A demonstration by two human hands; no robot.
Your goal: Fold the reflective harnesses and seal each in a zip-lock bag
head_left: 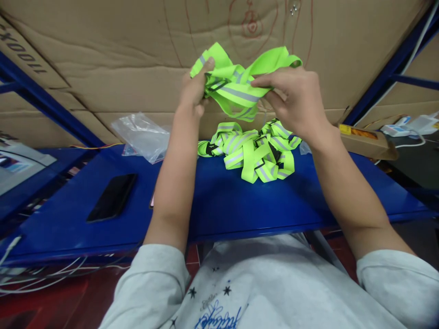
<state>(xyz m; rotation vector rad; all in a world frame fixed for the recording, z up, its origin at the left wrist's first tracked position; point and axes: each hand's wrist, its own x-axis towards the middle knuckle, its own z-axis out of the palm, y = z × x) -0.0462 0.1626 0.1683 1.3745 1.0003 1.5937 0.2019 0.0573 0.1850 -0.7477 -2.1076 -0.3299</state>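
Both my hands are raised above the blue shelf (219, 205) and grip one bunched neon-green reflective strap (236, 87) with grey stripes. My left hand (194, 89) pinches its left end, thumb on top. My right hand (295, 103) holds the right side, fingers closed over the webbing. Below them, a pile of more green reflective straps (252, 153) lies on the shelf.
A black phone (112, 196) lies on the left of the shelf. A clear plastic bag (142, 135) sits behind it. Cardboard sheets (137, 68) form the back wall. A small cardboard box (368, 139) and white cables are at the right; blue rack posts stand on both sides.
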